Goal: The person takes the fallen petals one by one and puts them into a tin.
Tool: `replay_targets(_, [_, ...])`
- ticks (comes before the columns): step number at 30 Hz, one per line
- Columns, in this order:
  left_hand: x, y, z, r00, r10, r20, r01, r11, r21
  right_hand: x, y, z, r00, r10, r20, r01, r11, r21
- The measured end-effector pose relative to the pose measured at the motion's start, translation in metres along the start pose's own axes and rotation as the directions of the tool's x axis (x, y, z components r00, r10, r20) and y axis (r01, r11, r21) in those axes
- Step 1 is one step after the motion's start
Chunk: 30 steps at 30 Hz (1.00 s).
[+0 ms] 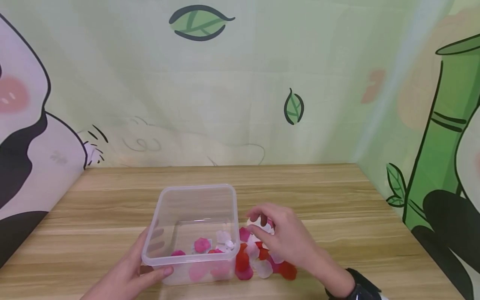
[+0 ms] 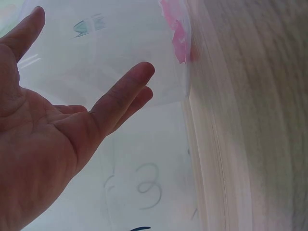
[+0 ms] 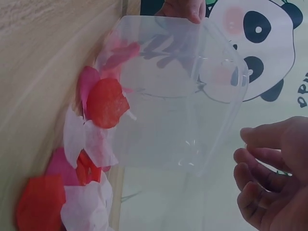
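Observation:
A clear plastic container without a lid stands on the table, with several pink and white artificial petals inside. My left hand steadies its near left corner, thumb along the front and straight fingers against the left wall. In the left wrist view, those fingers spread along the plastic. To the right of the container lies a loose pile of red, pink and white petals. My right hand hovers over this pile, fingers loosely bent, and the right wrist view shows nothing between thumb and fingertips.
The wood-grain table runs back to a pale green cloth backdrop with printed leaves. Panda and bamboo prints cover the sides. A dark watch sits on the right wrist.

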State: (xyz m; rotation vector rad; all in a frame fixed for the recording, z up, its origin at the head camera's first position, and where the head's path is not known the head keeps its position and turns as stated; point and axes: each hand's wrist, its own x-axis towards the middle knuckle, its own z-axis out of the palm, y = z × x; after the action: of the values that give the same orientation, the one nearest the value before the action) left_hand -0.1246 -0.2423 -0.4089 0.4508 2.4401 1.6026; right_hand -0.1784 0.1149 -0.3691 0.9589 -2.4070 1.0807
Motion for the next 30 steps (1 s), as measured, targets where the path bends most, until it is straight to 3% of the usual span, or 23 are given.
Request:
replay_targets(8, [0.000,0.000,0.001,0.999,0.042,-0.015,-0.042,0.999,0.008,-0.003,0.010,-0.006,0.996,0.065,0.062,-0.057,0.991,-0.117])
replay_targets(18, [0.001,0.002,-0.002,0.998,-0.065,0.000,0.065,0.998,0.006,-0.004,0.024,-0.013,0.959,0.228,0.171,-0.165,0.933,-0.320])
replay_targets(21, [0.002,0.002,-0.002,0.997,-0.078,0.001,0.078,0.997,0.005,-0.003,0.028,-0.014,0.935,0.284,0.210,-0.195,0.911,-0.365])
replay_targets(26, [0.002,0.002,-0.002,0.996,-0.089,0.002,0.089,0.996,-0.003,-0.004,0.034,-0.013,0.877,0.402,0.265,-0.262,0.860,-0.439])
replay_targets(30, [0.002,0.002,-0.002,0.996,-0.091,0.002,0.091,0.996,-0.004,-0.005,0.039,-0.011,0.858,0.427,0.285,-0.270,0.848,-0.457])
